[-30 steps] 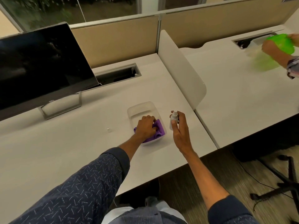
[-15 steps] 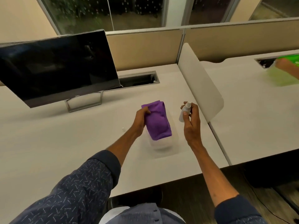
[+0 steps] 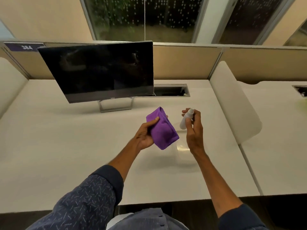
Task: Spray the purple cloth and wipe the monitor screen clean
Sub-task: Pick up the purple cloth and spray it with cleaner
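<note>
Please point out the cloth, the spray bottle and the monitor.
cloth (image 3: 163, 131), head view, middle of the folded fabric.
spray bottle (image 3: 182, 124), head view, lower part of its body.
monitor (image 3: 99, 72), head view, centre of the dark screen.

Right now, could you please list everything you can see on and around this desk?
monitor: one, black, dark screen, back left of the desk on a silver stand
purple cloth: one, folded, held above the desk
spray bottle: one, small, white, held right of the cloth
tray: one, clear, on the desk beneath the hands
desk: one, white
cable opening: one, dark, right of the monitor
divider panels: two, white, one each side
number label: one, purple, top left
left hand: holds the cloth
right hand: grips the bottle
</note>
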Demonstrator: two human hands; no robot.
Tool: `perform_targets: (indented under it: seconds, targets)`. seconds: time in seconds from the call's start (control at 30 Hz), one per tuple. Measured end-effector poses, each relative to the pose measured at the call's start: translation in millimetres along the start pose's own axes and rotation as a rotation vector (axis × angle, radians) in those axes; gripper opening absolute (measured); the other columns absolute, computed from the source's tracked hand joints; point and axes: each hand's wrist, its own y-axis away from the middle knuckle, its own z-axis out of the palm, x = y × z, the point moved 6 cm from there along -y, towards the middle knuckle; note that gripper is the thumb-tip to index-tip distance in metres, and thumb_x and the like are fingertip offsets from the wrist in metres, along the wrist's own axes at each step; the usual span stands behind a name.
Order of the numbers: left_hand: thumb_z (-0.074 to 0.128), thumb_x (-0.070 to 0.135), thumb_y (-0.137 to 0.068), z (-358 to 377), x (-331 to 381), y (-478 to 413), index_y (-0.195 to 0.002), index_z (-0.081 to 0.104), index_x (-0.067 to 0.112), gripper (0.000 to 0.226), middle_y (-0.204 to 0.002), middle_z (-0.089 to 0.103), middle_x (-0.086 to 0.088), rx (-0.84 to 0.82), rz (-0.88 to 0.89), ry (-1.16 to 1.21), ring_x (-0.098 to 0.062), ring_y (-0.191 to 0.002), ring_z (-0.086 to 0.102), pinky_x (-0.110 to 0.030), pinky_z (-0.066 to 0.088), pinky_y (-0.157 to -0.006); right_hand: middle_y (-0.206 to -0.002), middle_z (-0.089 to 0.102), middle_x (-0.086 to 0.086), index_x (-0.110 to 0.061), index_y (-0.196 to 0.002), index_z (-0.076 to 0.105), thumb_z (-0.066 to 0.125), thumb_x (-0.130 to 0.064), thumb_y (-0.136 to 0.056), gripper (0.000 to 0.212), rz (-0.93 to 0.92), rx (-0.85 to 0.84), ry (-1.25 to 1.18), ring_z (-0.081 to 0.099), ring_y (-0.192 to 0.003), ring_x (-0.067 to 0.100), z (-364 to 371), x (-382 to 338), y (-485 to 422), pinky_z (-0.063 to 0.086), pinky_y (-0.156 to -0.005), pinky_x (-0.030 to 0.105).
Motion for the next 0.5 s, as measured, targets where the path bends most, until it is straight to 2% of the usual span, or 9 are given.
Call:
perform_targets:
  seconds: [0.1,0.17,0.27,0.33,0.43,0.5]
  targets:
    - [0.072,0.019,-0.099,-11.2,10.1,11.0,-0.154,0.054,0.013,0.058,-0.153,0.065,-0.011,-0.032,-0.001,-0.025,-0.031,-0.125,0.068,-0.048,0.054,-0.110,-0.120,0.063,-0.004,-0.034,-0.131,0.048,0.041,-0.047,-0.109,0.027,0.004,-0.028,-0.022,0.063,-0.109,0.003,18.9,-2.3,1.9,0.054,-0.084,0.009]
    - [0.066,0.017,-0.103,-18.6,18.1,18.0,-0.154,0.055,0.009,0.053,-0.152,0.065,-0.013,-0.025,0.001,-0.019,-0.031,-0.123,0.071,-0.047,0.057,-0.108,-0.114,0.064,-0.002,-0.029,-0.131,0.049,0.043,-0.049,-0.105,0.034,0.032,-0.051,-0.058,0.065,-0.104,0.009,29.8,-4.1,3.2,0.055,-0.083,0.011]
    - [0.052,0.014,-0.109,-31.9,32.4,23.8,-0.156,0.052,0.007,0.047,-0.158,0.058,-0.017,-0.032,0.035,-0.026,-0.037,-0.145,0.058,-0.050,0.043,-0.124,-0.104,0.068,0.000,-0.031,-0.120,0.053,0.048,-0.046,-0.097,0.028,0.111,-0.094,-0.143,0.069,-0.097,0.019,47.8,-2.0,1.7,0.060,-0.082,0.025]
    - [0.043,0.015,-0.112,-43.0,40.1,25.7,-0.157,0.050,0.009,0.045,-0.160,0.056,-0.017,0.000,0.035,-0.005,-0.038,-0.148,0.055,-0.050,0.040,-0.126,-0.096,0.067,0.005,-0.030,-0.111,0.056,0.050,-0.043,-0.091,0.024,0.186,-0.129,-0.191,0.069,-0.085,0.021,60.5,0.2,2.0,0.060,-0.074,0.033]
    - [0.041,0.017,-0.112,-52.1,47.8,30.0,-0.154,0.052,0.009,0.044,-0.157,0.059,-0.018,0.043,0.042,-0.012,-0.038,-0.141,0.062,-0.050,0.047,-0.120,-0.085,0.063,0.005,-0.025,-0.104,0.056,0.051,-0.037,-0.088,0.020,0.220,-0.172,-0.234,0.062,-0.067,0.014,75.5,-1.1,5.9,0.055,-0.058,0.026]
    - [0.042,0.020,-0.112,-56.3,52.8,31.9,-0.156,0.050,0.009,0.046,-0.157,0.059,-0.019,0.051,0.064,-0.024,-0.040,-0.141,0.062,-0.050,0.049,-0.118,-0.077,0.062,0.005,-0.020,-0.100,0.055,0.052,-0.034,-0.087,0.020,0.225,-0.194,-0.250,0.060,-0.061,0.012,83.1,0.3,7.2,0.054,-0.054,0.026]
